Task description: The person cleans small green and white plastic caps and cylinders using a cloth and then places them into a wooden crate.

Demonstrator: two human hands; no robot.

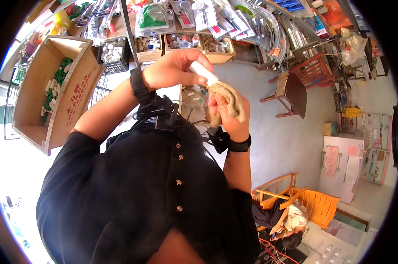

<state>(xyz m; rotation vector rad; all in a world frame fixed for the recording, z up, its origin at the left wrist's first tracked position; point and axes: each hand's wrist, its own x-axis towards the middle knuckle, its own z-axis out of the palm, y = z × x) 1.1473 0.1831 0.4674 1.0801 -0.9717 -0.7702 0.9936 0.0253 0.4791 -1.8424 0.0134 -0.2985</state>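
A short white plastic tube-like piece (203,73) is gripped between the thumb and fingers of my left hand (177,68). Its right end meets a tan cloth (232,99), bunched up in my right hand (234,115). The right thumb and fingers press the cloth around that end, so the end itself is covered. Both hands are raised in front of my chest and close together. Below them, partly hidden by my wrists, is a box (194,97) with small white pieces in it.
At left a wooden crate (78,94) holds green and white fittings. Boxes of small parts (148,46) line the far shelf, under packaged shower heads (203,15). A brown chair (291,94) stands at right. Another person (293,220) sits on a wooden chair, lower right.
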